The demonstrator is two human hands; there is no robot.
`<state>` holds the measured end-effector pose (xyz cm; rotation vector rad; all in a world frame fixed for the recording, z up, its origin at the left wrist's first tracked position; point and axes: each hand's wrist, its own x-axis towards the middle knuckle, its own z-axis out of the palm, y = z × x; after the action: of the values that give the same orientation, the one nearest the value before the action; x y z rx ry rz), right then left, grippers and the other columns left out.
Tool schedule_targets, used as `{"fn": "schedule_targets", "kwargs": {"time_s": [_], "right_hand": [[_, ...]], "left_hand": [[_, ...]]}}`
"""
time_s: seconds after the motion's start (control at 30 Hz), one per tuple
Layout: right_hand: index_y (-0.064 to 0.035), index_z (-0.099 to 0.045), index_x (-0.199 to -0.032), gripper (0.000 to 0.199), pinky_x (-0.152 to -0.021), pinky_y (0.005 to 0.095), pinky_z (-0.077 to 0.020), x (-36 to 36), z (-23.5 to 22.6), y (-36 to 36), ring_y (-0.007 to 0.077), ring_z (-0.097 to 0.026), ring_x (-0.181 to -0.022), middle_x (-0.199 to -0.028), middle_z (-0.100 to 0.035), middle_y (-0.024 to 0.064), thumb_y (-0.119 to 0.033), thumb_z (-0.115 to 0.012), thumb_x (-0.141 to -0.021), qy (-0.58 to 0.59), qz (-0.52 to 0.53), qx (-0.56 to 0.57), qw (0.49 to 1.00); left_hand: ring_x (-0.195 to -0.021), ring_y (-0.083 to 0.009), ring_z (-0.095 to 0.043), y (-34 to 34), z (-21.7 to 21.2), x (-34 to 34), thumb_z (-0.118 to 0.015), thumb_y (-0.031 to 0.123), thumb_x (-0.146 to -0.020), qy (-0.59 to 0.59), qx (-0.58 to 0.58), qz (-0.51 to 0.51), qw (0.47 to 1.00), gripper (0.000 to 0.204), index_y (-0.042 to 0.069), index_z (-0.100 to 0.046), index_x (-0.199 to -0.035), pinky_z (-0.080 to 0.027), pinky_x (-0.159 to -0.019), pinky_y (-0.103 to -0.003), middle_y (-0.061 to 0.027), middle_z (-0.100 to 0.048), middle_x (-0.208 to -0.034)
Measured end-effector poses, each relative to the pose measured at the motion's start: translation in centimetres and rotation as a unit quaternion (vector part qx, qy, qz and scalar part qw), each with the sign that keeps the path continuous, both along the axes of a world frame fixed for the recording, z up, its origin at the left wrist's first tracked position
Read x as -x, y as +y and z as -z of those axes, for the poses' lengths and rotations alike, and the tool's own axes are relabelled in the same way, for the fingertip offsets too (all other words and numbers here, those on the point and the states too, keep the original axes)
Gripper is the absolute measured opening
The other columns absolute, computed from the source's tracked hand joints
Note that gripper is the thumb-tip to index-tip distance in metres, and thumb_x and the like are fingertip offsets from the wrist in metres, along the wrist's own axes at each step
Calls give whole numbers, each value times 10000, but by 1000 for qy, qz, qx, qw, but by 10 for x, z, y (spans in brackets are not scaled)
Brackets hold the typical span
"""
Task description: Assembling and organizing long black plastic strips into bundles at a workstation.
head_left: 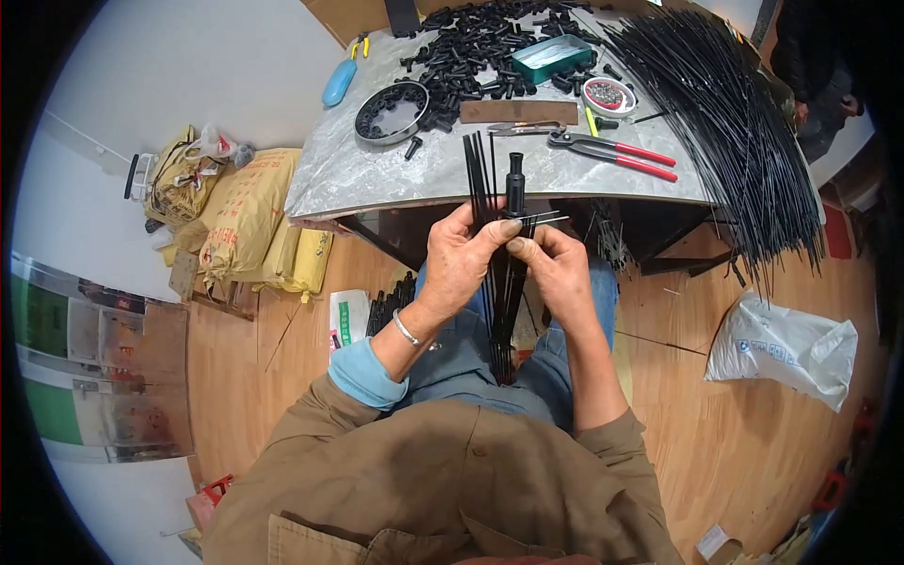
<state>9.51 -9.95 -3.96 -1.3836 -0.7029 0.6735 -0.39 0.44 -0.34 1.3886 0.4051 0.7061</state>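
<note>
In front of my lap, my left hand (461,256) is closed round a bundle of thin black rods (477,174) that look like umbrella ribs. A black stepped plastic tube (515,184) stands upright among them, just beyond my thumbs. My right hand (557,273) pinches at the same place, thumb near the left thumb. Thin pale wire ends (548,220) stick out to the right above its fingers. The lower part of the bundle hangs down between my knees. What exactly lies between the fingertips is hidden.
The grey table (325,174) carries a heap of black plastic parts (480,42), a round ring tray (427,113), red-handled pincers (621,155), a green box (565,66), a white dish (607,97) and many black rods (725,113). Yellow sacks (250,221) and a white bag (782,348) lie below.
</note>
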Motion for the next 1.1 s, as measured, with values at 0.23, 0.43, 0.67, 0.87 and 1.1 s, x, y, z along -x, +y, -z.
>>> {"fn": "schedule_targets", "kwargs": {"time_s": [0.23,0.43,0.67,0.87,1.1], "right_hand": [[-85,-634,-768,188,-507,169,-337,-4,-2,7,10,-435,-599,-687,-539,-75,-241,-712,-840,199,-100,1,975],[-79,-628,-766,222,-505,172,-344,6,-13,3,14,-434,-582,-679,-537,-74,-264,-741,-812,176,-65,-6,982],[-102,-615,-754,249,-493,175,-336,8,-11,2,9,-418,-549,-652,-518,-79,-302,-757,-791,218,-55,-9,974],[-117,-612,-774,245,-481,169,-344,8,-14,-3,11,-443,-542,-648,-529,-86,-312,-761,-785,217,-64,-10,974],[-109,-617,-770,233,-480,173,-353,14,-16,-3,12,-449,-537,-643,-536,-79,-295,-755,-794,193,-32,12,981]], "left_hand": [[-817,-50,-574,-1,-3,12,-676,89,-855,3,-16,-18,1000,271,-7,-628,-1104,-484,-736,-205,0,-653,-914],[-873,-73,-579,2,-1,17,-682,168,-869,-13,56,-20,998,319,-6,-624,-1130,-463,-812,-219,-24,-657,-979],[-895,-74,-568,0,-5,25,-653,302,-891,-1,1,9,1000,437,-18,-590,-1183,-469,-822,-219,-36,-649,-993],[-906,-79,-578,-4,-12,22,-665,235,-887,55,-28,3,998,394,-31,-588,-1167,-477,-829,-229,-41,-649,-1013],[-900,-75,-591,2,-3,20,-652,120,-885,-15,51,14,998,273,-23,-606,-1112,-481,-812,-221,-30,-650,-1004]]}}
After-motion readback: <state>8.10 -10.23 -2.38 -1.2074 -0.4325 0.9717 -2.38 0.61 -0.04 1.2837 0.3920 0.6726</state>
